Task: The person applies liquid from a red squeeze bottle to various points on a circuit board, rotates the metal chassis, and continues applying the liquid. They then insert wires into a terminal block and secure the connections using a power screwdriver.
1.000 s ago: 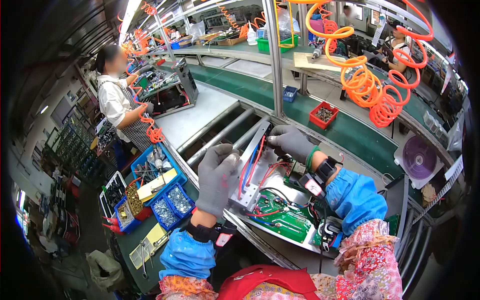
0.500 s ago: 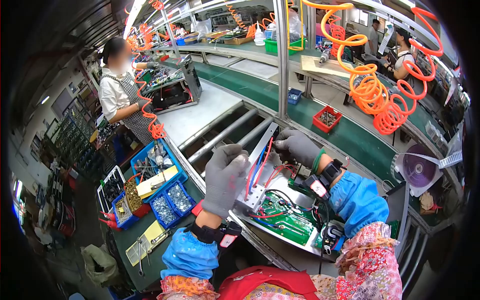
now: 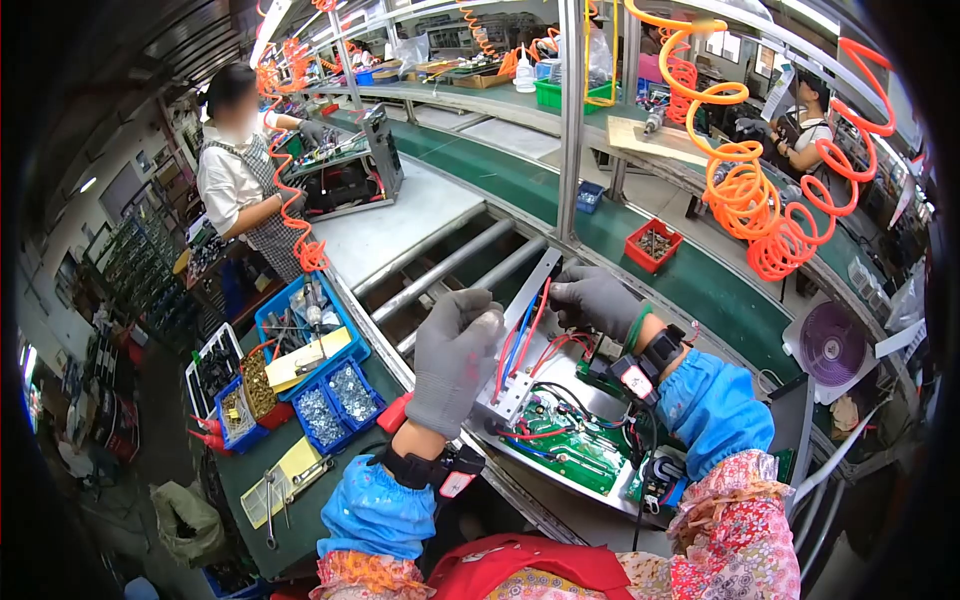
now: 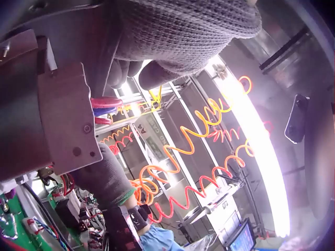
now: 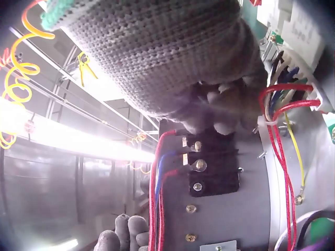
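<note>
Metal panel (image 3: 532,285) between hands (image 3: 458,355) (image 3: 597,302), "AA" lettering (image 4: 140,128) beyond

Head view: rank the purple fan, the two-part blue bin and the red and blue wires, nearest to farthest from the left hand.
1. Red and blue wires: just right of the left hand.
2. Two-part blue bin: to its left.
3. Purple fan: far right.

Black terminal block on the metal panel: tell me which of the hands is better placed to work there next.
Probably the right hand: its fingers are at the black terminal block, while the left hand is farther off, beyond the red and blue wires.
</note>
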Available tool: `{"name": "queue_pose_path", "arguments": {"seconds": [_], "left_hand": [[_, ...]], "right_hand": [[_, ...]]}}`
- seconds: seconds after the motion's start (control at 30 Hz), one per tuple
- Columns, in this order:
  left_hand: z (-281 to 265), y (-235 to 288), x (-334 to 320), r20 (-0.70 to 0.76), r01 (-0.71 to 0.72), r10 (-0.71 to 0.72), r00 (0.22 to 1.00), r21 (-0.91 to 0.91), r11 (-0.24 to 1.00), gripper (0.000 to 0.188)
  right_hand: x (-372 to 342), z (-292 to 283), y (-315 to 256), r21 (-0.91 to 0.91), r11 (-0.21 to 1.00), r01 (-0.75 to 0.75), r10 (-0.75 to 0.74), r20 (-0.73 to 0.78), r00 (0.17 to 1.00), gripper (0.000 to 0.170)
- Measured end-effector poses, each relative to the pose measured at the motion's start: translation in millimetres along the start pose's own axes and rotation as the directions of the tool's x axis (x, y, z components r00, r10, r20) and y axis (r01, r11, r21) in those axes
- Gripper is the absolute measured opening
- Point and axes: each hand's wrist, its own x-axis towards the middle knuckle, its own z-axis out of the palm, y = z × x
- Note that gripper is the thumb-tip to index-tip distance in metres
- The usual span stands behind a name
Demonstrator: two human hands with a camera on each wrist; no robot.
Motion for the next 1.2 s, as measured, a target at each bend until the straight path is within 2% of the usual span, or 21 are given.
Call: {"name": "queue_pose_path", "arguments": {"seconds": [0.1,0.13,0.17,0.2,0.27,0.33,0.4,0.5,0.67,0.73,0.77,0.83,0.87,0.9,0.93,0.97,1.0,1.03,1.1,1.13,1.2], "left_hand": [[-2,-1,-1,0.023,-0.060,0.059,0.998,0.051,0.997,0.031],[-2,-3,0,0.036,-0.098,0.095,0.995,0.114,0.989,0.030],[-2,-3,0,0.043,-0.096,0.091,0.995,0.119,0.988,0.030],[0,0,-1,0.053,-0.097,0.091,0.994,0.121,0.988,0.029],[7,2,-3,0.028,-0.077,0.075,0.997,0.068,0.995,0.030],[10,3,-3,-0.004,-0.036,0.036,0.999,0.037,0.999,0.026],[9,1,0,-0.015,-0.029,0.029,0.999,0.013,1.000,0.024],[6,1,-1,-0.020,-0.014,0.014,1.000,-0.019,1.000,0.028],[-24,5,-3,0.106,0.099,-0.069,0.992,-0.306,0.947,0.032],[-63,-17,1,0.048,0.061,-0.052,0.997,-0.187,0.981,0.030],[-93,-41,9,-0.057,0.060,-0.064,0.996,-0.061,0.996,0.030],[-148,-72,14,-0.219,0.128,-0.089,0.972,0.168,0.977,0.027],[-190,-94,15,-0.257,0.220,-0.161,0.953,0.220,0.950,0.025],[-229,-128,15,-0.394,0.255,-0.171,0.903,0.173,0.951,0.024],[-257,-145,8,-0.473,0.260,-0.140,0.870,0.198,0.945,0.028],[-301,-174,6,-0.487,0.334,-0.093,0.868,0.434,0.837,0.030],[-334,-200,1,-0.458,0.276,0.055,0.887,0.624,0.731,0.031],[-350,-215,-1,-0.514,0.372,0.042,0.857,0.672,0.640,0.029],[-351,-222,-4,-0.502,0.391,0.079,0.861,0.753,0.530,0.029],[-345,-221,-1,-0.520,0.455,-0.001,0.854,0.746,0.487,0.029],[-343,-232,7,-0.419,0.387,-0.010,0.908,0.830,0.402,0.027]], "right_hand": [[1,-3,4,-0.135,0.990,0.046,-0.058,-0.087,0.995,0.024],[16,-12,18,-0.359,0.927,0.108,-0.162,-0.124,0.979,0.031],[3,-4,7,-0.311,0.947,0.080,-0.129,-0.140,0.982,0.032],[10,-9,13,-0.415,0.878,0.240,-0.275,-0.027,0.961,0.028],[18,-3,16,-0.356,0.916,0.185,-0.220,-0.061,0.973,0.022],[21,3,18,-0.609,0.708,0.358,-0.447,0.006,0.895,0.024],[6,17,8,-0.194,0.978,0.074,-0.116,-0.218,0.969,0.030],[6,18,13,-0.570,0.806,0.159,-0.350,-0.242,0.905,0.036],[-2,18,9,-0.516,0.840,0.168,-0.322,-0.224,0.920,0.039],[4,13,15,-0.574,0.788,0.221,-0.404,-0.212,0.890,0.039],[20,0,33,-0.769,0.575,0.281,-0.536,-0.095,0.839,0.027],[14,-5,34,-0.953,-0.136,0.270,-0.625,0.294,0.724,0.024],[8,-6,30,-0.939,-0.019,0.344,-0.615,0.283,0.736,0.024],[27,-22,47,-0.885,-0.279,0.372,-0.752,0.442,0.489,0.021],[15,-6,34,-0.871,0.157,0.465,-0.655,0.261,0.709,0.024],[3,9,20,-0.610,0.687,0.395,-0.477,0.032,0.878,0.028],[-8,24,7,-0.287,0.934,0.213,-0.271,-0.178,0.946,0.031],[-12,32,-2,-0.278,0.945,0.169,-0.226,-0.187,0.956,0.033],[-3,25,8,-0.273,0.944,0.183,-0.242,-0.200,0.950,0.028],[-1,28,11,-0.238,0.948,0.210,-0.261,-0.209,0.942,0.027],[4,14,16,-0.281,0.945,0.165,-0.226,-0.198,0.954,0.028]]}}
